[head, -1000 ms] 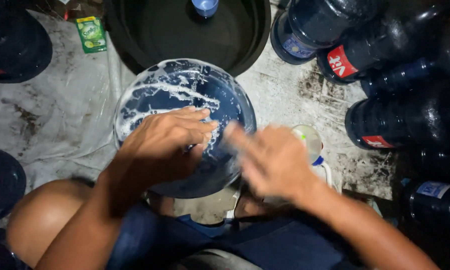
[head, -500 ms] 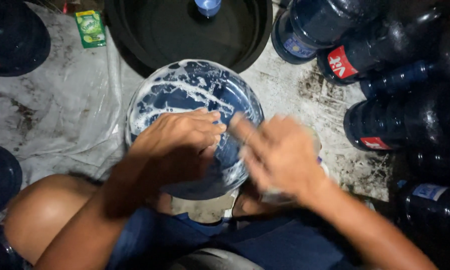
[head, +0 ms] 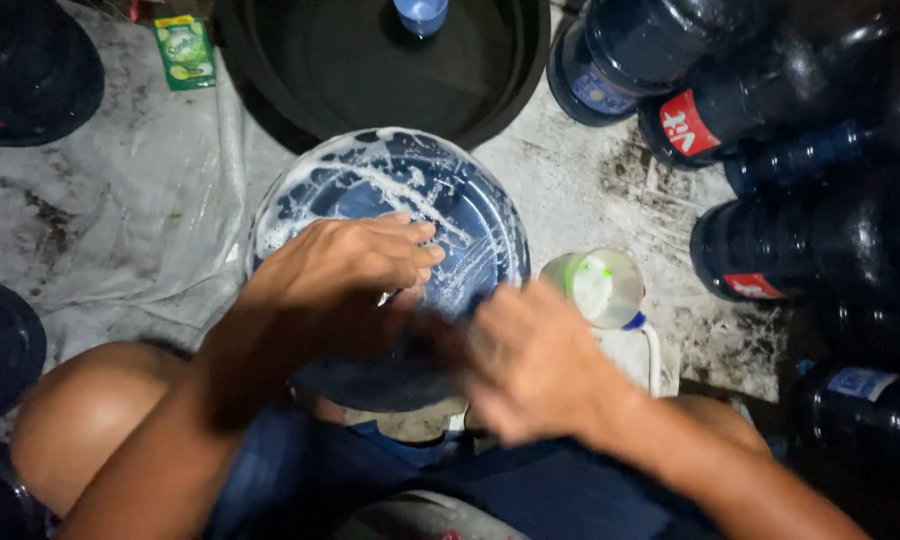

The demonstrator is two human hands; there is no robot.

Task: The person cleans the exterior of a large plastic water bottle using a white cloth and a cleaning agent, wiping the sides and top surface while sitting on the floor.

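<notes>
Your left hand point(head: 355, 270) is lying flat and open on the soapy blue water jug point(head: 390, 215) standing between your knees. Your right hand point(head: 535, 365) is blurring against its lower side; its grip is unreadable.

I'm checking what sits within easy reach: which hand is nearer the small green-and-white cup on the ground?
The right hand. It is blurred, just left of and below the cup. The left hand lies flat on the soapy blue bottle, farther left.
</notes>
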